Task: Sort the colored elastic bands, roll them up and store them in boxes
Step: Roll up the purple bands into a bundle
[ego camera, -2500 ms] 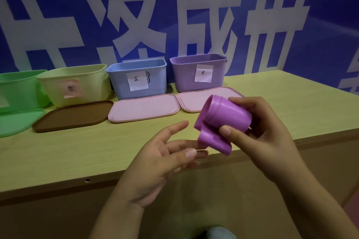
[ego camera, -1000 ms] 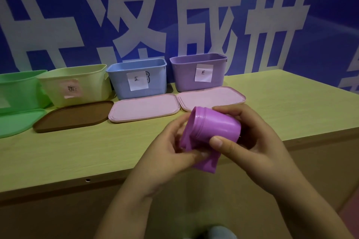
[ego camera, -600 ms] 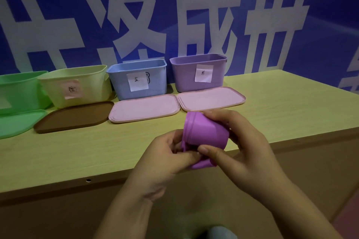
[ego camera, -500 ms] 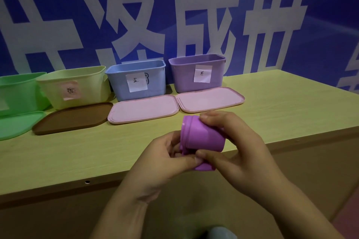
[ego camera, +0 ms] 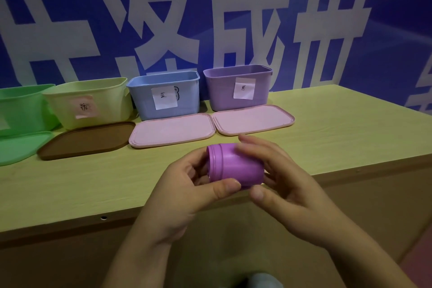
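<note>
- Holding a purple elastic band, wound into a thick roll [ego camera: 236, 163], in mid-air just above the near edge of the pale wooden table [ego camera: 339, 128], in front of the boxes.
- Gripping from both sides: left hand [ego camera: 184, 184] curled at the roll's open end, thumb pressed along the underside; right hand [ego camera: 280, 180] wrapped round the far end, fingers over the top and thumb below. Probably clamped this way to keep the coil from springing loose.
- Judged near the storing step, with no loose tail showing on the roll.
- Standing open at the back of the table, well apart from the hands: lilac plastic box with a white paper label [ego camera: 238, 87], likely the matching destination by colour.
- Lying flat in front of that box, between it and the hands: pink rectangular lid [ego camera: 254, 119]; low enough to pass over, so not much of an obstacle.
- Ranged leftwards: blue plastic box with a white label [ego camera: 163, 98] behind a second pink lid [ego camera: 173, 130], pale yellow box [ego camera: 88, 103] behind a brown lid [ego camera: 86, 140], green box [ego camera: 21, 110] behind a green lid [ego camera: 18, 147].
- Contents of every box hidden from this angle.
</note>
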